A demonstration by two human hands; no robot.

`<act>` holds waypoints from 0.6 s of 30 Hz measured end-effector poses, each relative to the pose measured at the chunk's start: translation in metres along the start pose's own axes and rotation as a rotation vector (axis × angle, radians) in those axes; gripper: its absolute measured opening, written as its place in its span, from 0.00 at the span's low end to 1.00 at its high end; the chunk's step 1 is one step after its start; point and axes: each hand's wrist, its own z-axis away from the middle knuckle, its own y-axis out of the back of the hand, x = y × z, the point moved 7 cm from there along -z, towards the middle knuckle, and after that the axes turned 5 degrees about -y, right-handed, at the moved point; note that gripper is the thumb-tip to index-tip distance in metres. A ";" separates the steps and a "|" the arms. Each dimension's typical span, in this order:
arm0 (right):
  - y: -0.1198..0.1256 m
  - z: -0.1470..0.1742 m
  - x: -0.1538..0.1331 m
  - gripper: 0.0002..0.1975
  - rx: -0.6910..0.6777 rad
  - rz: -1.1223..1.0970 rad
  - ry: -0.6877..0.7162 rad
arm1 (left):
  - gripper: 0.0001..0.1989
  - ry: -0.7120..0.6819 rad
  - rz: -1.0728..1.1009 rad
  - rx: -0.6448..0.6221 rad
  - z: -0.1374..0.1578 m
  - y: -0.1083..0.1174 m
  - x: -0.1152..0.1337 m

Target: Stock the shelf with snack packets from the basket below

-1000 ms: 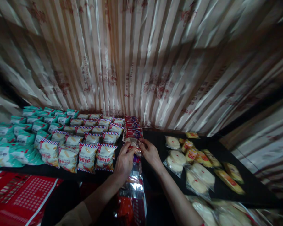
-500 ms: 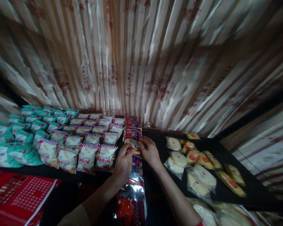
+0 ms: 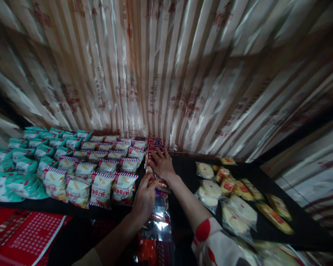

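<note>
Since the earlier frame, the right hand (image 3: 163, 164) has slid forward from the near packet's side onto the row of red packets (image 3: 154, 141), where it lies palm down with its fingers spread. Such a flat touch probably keeps the overlapping packets level and in line. At the row's near end, the left hand (image 3: 144, 197) has its fingers curled, thumb and forefinger close together at the left edge of the near packet (image 3: 162, 183), seemingly to steady it; whether they actually pinch it, one cannot tell. That packet lies just beyond the left thumb and below the right palm, partly covered by both. White snack bags (image 3: 125, 187) stand in ranks left of the row, fronts toward the person, perhaps so the print shows, with teal bags (image 3: 26, 164) farther left. Well right of it, bagged white rounds (image 3: 240, 212) and yellow packets (image 3: 274, 218) lie more loosely.
</note>
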 end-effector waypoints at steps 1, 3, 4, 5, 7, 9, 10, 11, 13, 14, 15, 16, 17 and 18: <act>-0.002 -0.001 -0.001 0.28 -0.017 0.010 -0.001 | 0.19 0.015 0.006 -0.004 0.001 -0.001 -0.001; -0.007 -0.003 -0.003 0.28 -0.049 0.023 -0.009 | 0.20 0.055 0.024 -0.013 0.002 -0.002 -0.005; -0.009 -0.003 -0.003 0.28 -0.063 0.027 -0.013 | 0.21 0.073 0.029 -0.017 0.004 -0.003 -0.006; -0.011 -0.004 -0.003 0.28 -0.075 0.031 -0.017 | 0.21 0.087 0.029 -0.018 0.005 -0.004 -0.006; -0.015 -0.003 -0.003 0.27 -0.090 0.031 -0.029 | 0.22 0.101 0.019 -0.015 0.007 -0.004 -0.006; -0.017 -0.002 -0.001 0.27 -0.101 0.022 -0.042 | 0.22 0.106 -0.005 -0.014 0.008 -0.004 -0.005; -0.018 -0.002 -0.001 0.28 -0.103 0.016 -0.046 | 0.22 0.105 -0.017 -0.024 0.009 -0.003 -0.005; -0.018 -0.002 -0.001 0.27 -0.100 0.010 -0.049 | 0.23 0.105 -0.030 -0.036 0.009 -0.003 -0.004; -0.018 -0.001 -0.001 0.27 -0.089 0.003 -0.047 | 0.24 0.111 -0.056 -0.057 0.009 -0.001 -0.002; -0.018 -0.001 -0.002 0.27 -0.084 0.001 -0.044 | 0.24 0.114 -0.069 -0.061 0.009 0.000 -0.001; -0.018 -0.002 -0.002 0.27 -0.081 0.000 -0.042 | 0.24 0.114 -0.079 -0.062 0.010 0.002 0.000; -0.018 -0.002 -0.002 0.27 -0.081 0.000 -0.042 | 0.24 0.108 -0.087 -0.061 0.010 0.003 0.002; -0.018 -0.002 -0.002 0.27 -0.083 -0.001 -0.041 | 0.23 0.098 -0.091 -0.058 0.010 0.005 0.004; -0.019 -0.003 -0.002 0.27 -0.084 -0.001 -0.039 | 0.22 0.087 -0.091 -0.059 0.011 0.005 0.006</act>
